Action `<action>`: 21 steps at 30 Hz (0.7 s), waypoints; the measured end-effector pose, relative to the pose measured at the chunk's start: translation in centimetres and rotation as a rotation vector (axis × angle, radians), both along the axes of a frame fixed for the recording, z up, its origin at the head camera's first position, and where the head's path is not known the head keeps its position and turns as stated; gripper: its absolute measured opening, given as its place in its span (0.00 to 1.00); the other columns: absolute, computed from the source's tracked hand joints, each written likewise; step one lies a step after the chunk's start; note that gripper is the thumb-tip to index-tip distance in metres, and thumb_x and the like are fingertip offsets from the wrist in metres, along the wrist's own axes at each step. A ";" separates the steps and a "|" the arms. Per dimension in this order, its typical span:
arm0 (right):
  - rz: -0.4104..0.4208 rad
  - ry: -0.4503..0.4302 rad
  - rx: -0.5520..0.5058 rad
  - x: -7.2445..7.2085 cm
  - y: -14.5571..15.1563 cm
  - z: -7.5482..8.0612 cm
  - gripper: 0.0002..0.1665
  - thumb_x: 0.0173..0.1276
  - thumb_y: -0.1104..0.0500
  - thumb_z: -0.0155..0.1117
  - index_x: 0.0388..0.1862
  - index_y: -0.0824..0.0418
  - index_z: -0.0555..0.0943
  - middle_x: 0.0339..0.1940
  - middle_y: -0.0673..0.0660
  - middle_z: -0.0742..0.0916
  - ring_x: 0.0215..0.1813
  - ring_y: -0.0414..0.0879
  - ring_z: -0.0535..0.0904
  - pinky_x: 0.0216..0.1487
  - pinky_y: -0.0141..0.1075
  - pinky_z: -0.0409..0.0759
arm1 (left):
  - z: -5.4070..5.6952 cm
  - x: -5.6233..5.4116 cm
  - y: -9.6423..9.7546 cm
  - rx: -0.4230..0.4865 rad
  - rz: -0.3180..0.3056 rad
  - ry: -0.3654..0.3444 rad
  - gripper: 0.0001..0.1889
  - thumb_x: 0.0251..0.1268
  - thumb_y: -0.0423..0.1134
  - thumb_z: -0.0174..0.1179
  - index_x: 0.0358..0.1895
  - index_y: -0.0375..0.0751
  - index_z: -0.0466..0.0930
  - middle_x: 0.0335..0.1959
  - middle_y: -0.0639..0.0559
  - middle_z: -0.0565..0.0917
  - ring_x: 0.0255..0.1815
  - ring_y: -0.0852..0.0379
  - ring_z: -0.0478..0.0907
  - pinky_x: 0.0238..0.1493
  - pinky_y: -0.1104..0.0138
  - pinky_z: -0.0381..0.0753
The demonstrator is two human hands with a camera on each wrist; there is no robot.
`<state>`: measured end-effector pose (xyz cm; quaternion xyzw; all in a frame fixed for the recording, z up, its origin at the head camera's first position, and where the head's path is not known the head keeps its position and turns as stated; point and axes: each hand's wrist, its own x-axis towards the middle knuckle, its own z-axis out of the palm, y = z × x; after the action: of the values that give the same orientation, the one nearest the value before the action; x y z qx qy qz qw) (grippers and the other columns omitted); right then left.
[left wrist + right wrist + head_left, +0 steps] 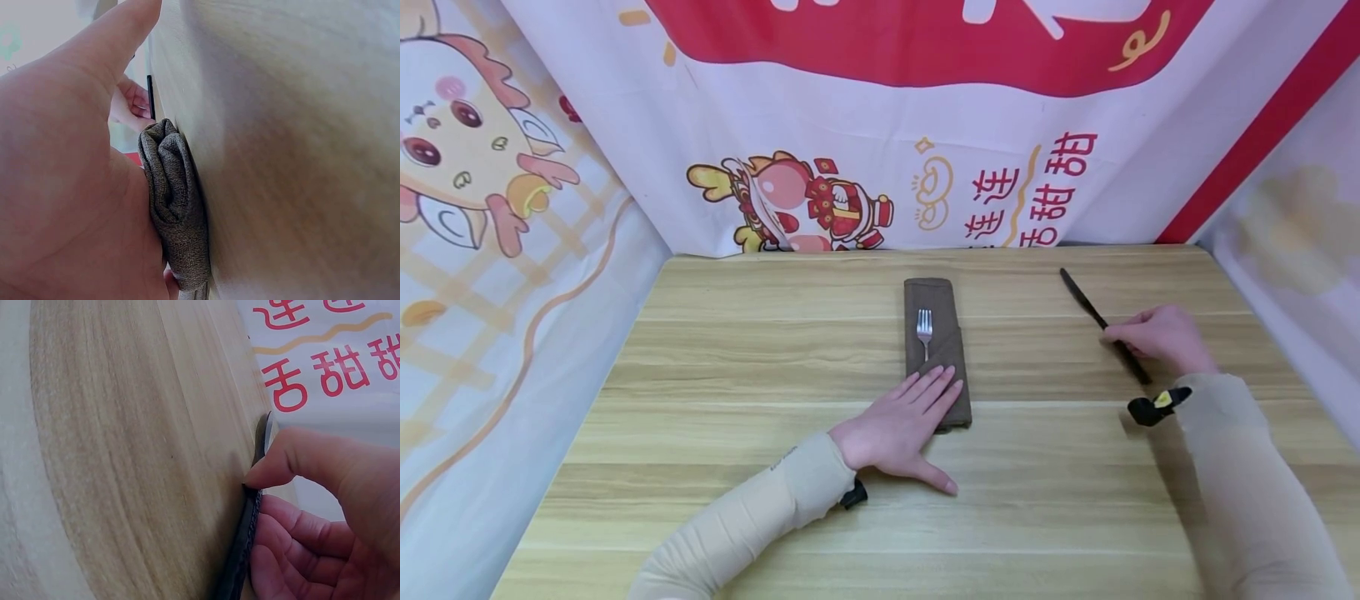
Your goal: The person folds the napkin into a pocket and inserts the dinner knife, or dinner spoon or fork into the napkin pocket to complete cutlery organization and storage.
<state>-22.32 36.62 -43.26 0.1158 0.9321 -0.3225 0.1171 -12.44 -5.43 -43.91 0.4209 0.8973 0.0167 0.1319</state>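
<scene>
A folded brown cloth napkin (942, 333) lies lengthwise near the middle of the table. From its pocket a silver fork (924, 325) sticks out, tines toward the far edge; its handle is hidden in the cloth and under the fingers. My left hand (898, 425) rests flat on the near part of the napkin, fingers straight and thumb spread. The napkin's rolled end (175, 181) shows beside the palm in the left wrist view. Off to the right, my right hand (1161, 337) pinches a black table knife (245, 525) between thumb and fingers. Its blade points away, toward the back left.
The wood-grain table (737, 350) ends at a printed white and red cloth (1000, 117) hanging behind it. Another patterned cloth (497, 250) hangs along the left side, with a pale one (1292, 217) on the right. Both wrists wear small black cameras.
</scene>
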 end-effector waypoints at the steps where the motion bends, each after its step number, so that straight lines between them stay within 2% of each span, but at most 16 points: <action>1: -0.001 0.002 -0.003 0.0 0.0 0.0 0.36 0.57 0.37 0.77 0.45 0.69 0.87 0.26 0.53 0.84 0.35 0.52 0.78 0.34 0.40 0.76 | 0.1 0.0 0.0 0.001 0.000 0.001 0.68 0.52 0.83 0.54 0.83 0.38 0.37 0.83 0.42 0.37 0.82 0.49 0.31 0.79 0.58 0.36; 7: 0.008 0.063 0.002 0.2 0.1 -0.4 0.29 0.56 0.39 0.79 0.34 0.65 0.88 0.20 0.51 0.82 0.28 0.48 0.76 0.28 0.38 0.74 | 0.3 0.1 0.0 -0.006 0.002 0.001 0.67 0.52 0.83 0.55 0.83 0.39 0.38 0.83 0.42 0.38 0.82 0.50 0.32 0.79 0.58 0.37; 14: 0.038 0.135 0.070 0.2 0.1 -0.7 0.32 0.57 0.38 0.78 0.41 0.66 0.89 0.24 0.51 0.85 0.34 0.49 0.77 0.31 0.38 0.74 | 0.4 0.1 -0.1 0.004 0.000 -0.015 0.67 0.53 0.82 0.56 0.83 0.38 0.38 0.83 0.41 0.38 0.82 0.49 0.32 0.79 0.57 0.37; 21: 0.053 0.172 0.104 0.1 -0.1 -0.6 0.32 0.59 0.39 0.78 0.42 0.68 0.88 0.27 0.51 0.87 0.37 0.52 0.77 0.34 0.40 0.74 | -0.1 -0.1 -0.1 0.003 0.004 -0.022 0.68 0.52 0.83 0.55 0.83 0.39 0.35 0.83 0.43 0.35 0.82 0.50 0.29 0.79 0.58 0.34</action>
<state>-22.27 36.50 -43.86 0.0689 0.9570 -0.2791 0.0388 -12.51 -5.52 -44.03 0.4192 0.8966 0.0231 0.1410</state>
